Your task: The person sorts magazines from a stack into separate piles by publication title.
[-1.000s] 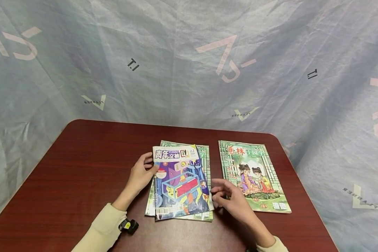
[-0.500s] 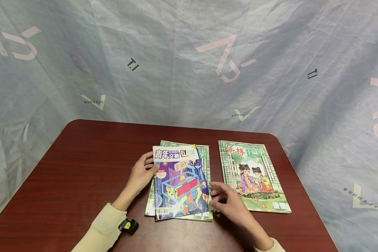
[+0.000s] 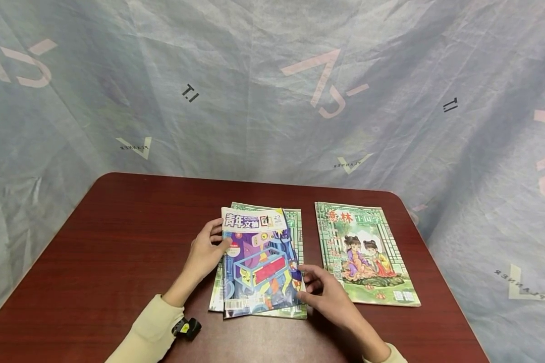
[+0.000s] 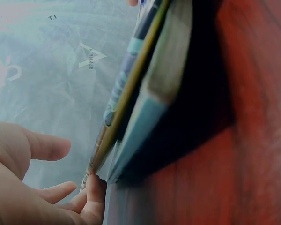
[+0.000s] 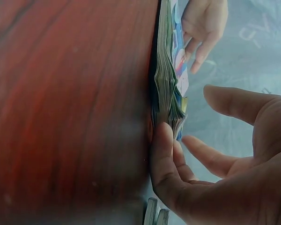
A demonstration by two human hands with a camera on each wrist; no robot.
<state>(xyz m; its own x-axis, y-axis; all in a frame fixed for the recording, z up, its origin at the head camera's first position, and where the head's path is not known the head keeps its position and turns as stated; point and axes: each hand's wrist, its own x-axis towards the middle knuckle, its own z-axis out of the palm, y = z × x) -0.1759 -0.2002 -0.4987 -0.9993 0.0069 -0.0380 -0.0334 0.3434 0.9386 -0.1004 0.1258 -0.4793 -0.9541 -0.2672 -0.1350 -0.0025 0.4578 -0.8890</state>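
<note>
A purple and blue magazine lies slightly turned on a green magazine, which shows around its edges. My left hand is at the purple magazine's left edge; in the left wrist view its fingertips touch the stack's side, while the thumb hovers off the cover. At the right edge, my right hand has relaxed fingers. The right wrist view shows those fingers against the stack's page edges, with the thumb raised apart from the cover.
Another green magazine, with two drawn figures on its cover, lies on a small pile at the right. All rest on a dark red wooden table. Grey printed cloth hangs behind the table.
My right hand has moved left, up to the stack's right edge. The purple magazine's top left corner has shifted very slightly up and right, along with my left hand.
</note>
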